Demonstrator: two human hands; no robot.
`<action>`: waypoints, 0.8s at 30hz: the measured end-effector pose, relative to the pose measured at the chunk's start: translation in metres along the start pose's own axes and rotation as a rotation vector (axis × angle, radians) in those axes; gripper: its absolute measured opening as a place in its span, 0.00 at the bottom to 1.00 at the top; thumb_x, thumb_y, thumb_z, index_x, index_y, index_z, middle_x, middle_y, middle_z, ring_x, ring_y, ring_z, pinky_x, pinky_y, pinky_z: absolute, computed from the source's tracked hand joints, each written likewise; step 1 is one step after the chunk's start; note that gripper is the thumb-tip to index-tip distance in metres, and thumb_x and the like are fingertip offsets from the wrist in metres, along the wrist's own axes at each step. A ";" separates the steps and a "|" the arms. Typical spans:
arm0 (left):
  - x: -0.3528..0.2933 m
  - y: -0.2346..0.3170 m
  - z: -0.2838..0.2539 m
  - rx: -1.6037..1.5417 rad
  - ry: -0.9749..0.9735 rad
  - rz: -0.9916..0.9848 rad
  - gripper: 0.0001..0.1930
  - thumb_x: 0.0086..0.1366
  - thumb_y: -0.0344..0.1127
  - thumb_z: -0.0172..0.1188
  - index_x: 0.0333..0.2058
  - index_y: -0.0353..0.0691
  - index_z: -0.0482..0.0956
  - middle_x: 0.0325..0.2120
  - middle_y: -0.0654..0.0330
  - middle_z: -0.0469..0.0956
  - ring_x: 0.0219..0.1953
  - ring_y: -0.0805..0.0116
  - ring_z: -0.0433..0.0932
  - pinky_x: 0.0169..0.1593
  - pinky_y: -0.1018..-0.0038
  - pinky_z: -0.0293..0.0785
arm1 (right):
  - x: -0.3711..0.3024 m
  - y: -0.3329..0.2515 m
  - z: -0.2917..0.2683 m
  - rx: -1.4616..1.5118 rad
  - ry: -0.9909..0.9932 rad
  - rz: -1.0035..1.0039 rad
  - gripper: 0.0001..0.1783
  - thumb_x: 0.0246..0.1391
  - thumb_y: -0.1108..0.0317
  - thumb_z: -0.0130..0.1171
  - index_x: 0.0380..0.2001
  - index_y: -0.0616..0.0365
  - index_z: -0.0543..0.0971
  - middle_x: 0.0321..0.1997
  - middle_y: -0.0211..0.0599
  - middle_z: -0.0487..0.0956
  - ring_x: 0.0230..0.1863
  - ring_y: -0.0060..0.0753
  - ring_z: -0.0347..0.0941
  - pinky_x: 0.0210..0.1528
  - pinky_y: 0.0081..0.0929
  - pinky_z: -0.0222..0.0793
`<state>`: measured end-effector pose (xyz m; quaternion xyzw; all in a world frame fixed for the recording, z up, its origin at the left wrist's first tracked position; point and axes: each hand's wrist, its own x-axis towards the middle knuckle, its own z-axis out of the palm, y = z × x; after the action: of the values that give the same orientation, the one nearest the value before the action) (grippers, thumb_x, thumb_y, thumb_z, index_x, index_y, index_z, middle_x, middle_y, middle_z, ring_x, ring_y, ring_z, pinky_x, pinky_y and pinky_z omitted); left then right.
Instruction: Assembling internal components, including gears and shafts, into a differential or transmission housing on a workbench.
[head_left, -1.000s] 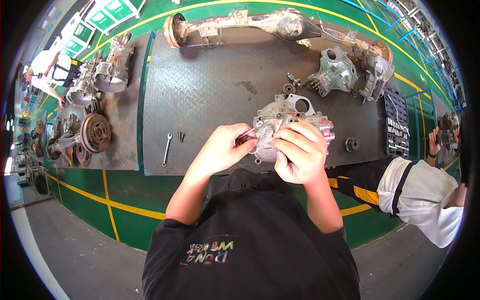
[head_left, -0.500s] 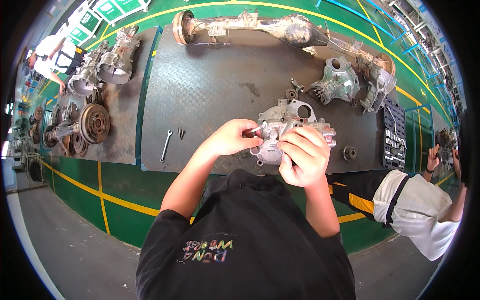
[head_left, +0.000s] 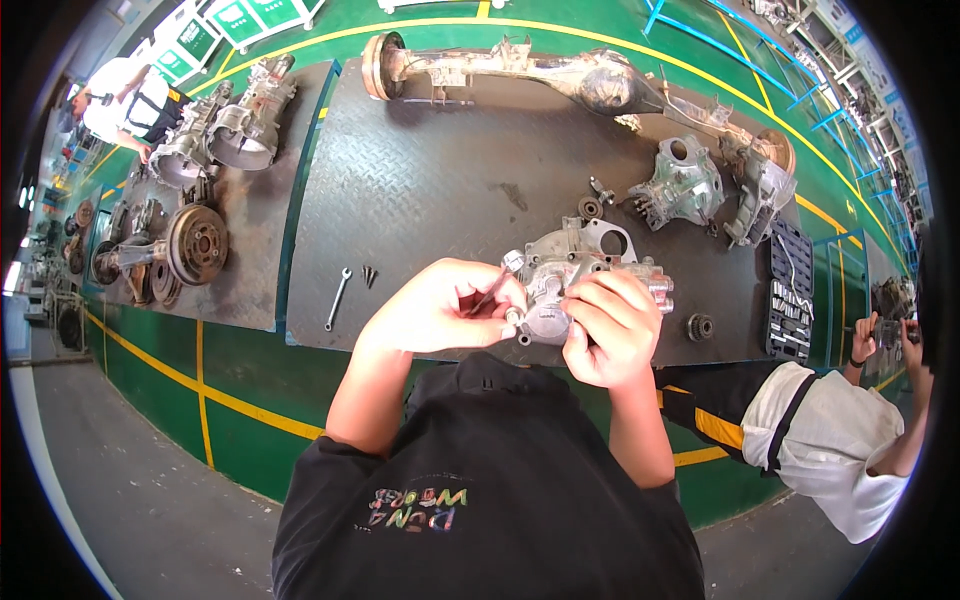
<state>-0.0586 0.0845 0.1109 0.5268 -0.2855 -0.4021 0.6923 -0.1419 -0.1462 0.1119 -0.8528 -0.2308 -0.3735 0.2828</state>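
Note:
In front of me on the bench rests a silver-grey cast metal housing [head_left: 546,322] with bolt holes and a large round opening at its far side. My left hand [head_left: 440,305] is closed around a slim wrench [head_left: 512,261], whose round silver head sticks up beyond the fingers. A small metal piece shows at the left fingertips, beside the housing's near left edge; I cannot tell whether it is held or part of the housing. My right hand [head_left: 615,328] has its fingers curled onto the housing's right part, and whatever lies under the fingertips is hidden.
A combination wrench [head_left: 338,300] and several bolts [head_left: 369,276] lie left. An open socket set [head_left: 790,290] and a gear [head_left: 699,327] lie right. Beyond are a bearing [head_left: 590,207], a greenish housing [head_left: 680,185] and a long axle [head_left: 540,75]. A co-worker [head_left: 830,430] stands at right.
My left hand has drawn back and turned, so the wrench's round head now shows upright above the fingers. The right hand stays on the housing. The whole view has shifted slightly.

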 end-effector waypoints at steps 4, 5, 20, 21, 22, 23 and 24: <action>-0.010 0.018 0.009 -0.001 -0.006 0.174 0.12 0.55 0.19 0.69 0.38 0.30 0.81 0.32 0.60 0.79 0.30 0.79 0.73 0.33 0.80 0.68 | -0.001 -0.003 0.000 0.023 -0.036 0.033 0.07 0.37 0.71 0.60 0.23 0.62 0.81 0.28 0.38 0.81 0.32 0.44 0.78 0.37 0.38 0.75; -0.011 0.026 0.012 0.006 -0.001 0.184 0.12 0.55 0.19 0.69 0.38 0.30 0.81 0.32 0.60 0.79 0.30 0.79 0.73 0.33 0.80 0.68 | -0.001 -0.004 -0.001 0.025 -0.034 0.020 0.07 0.37 0.71 0.60 0.23 0.62 0.81 0.28 0.38 0.81 0.32 0.44 0.78 0.37 0.38 0.75; -0.022 0.050 0.025 0.703 0.489 0.770 0.15 0.48 0.24 0.77 0.36 0.36 0.83 0.35 0.52 0.86 0.25 0.76 0.78 0.28 0.81 0.72 | -0.002 -0.005 0.001 -0.010 0.001 -0.006 0.08 0.31 0.71 0.60 0.22 0.60 0.80 0.29 0.36 0.81 0.32 0.41 0.77 0.33 0.36 0.74; -0.022 0.049 0.025 0.690 0.477 0.791 0.15 0.48 0.24 0.77 0.36 0.36 0.83 0.35 0.52 0.86 0.25 0.76 0.79 0.28 0.81 0.72 | -0.002 -0.005 0.001 -0.010 0.002 -0.007 0.08 0.31 0.71 0.60 0.22 0.60 0.80 0.29 0.36 0.81 0.32 0.41 0.77 0.33 0.36 0.74; -0.022 0.048 0.024 0.678 0.464 0.812 0.15 0.48 0.24 0.77 0.36 0.36 0.83 0.35 0.51 0.86 0.25 0.75 0.79 0.28 0.81 0.73 | -0.001 -0.005 0.001 -0.008 -0.001 -0.002 0.08 0.32 0.71 0.60 0.22 0.60 0.80 0.28 0.36 0.80 0.32 0.41 0.77 0.34 0.36 0.74; -0.022 0.047 0.025 0.676 0.459 0.812 0.15 0.48 0.24 0.77 0.36 0.36 0.83 0.35 0.51 0.86 0.25 0.75 0.79 0.28 0.81 0.73 | -0.001 -0.007 0.000 -0.010 -0.003 0.006 0.08 0.32 0.71 0.61 0.22 0.59 0.80 0.27 0.36 0.80 0.32 0.41 0.77 0.35 0.36 0.73; -0.022 0.046 0.027 0.645 0.470 0.808 0.15 0.48 0.23 0.76 0.35 0.35 0.83 0.34 0.50 0.86 0.25 0.75 0.80 0.29 0.80 0.74 | -0.001 -0.009 -0.003 -0.014 -0.001 0.009 0.08 0.32 0.71 0.61 0.22 0.59 0.80 0.27 0.36 0.80 0.32 0.41 0.77 0.35 0.36 0.73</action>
<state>-0.0800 0.0959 0.1633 0.6358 -0.4109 0.1304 0.6403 -0.1494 -0.1412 0.1155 -0.8561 -0.2244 -0.3733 0.2782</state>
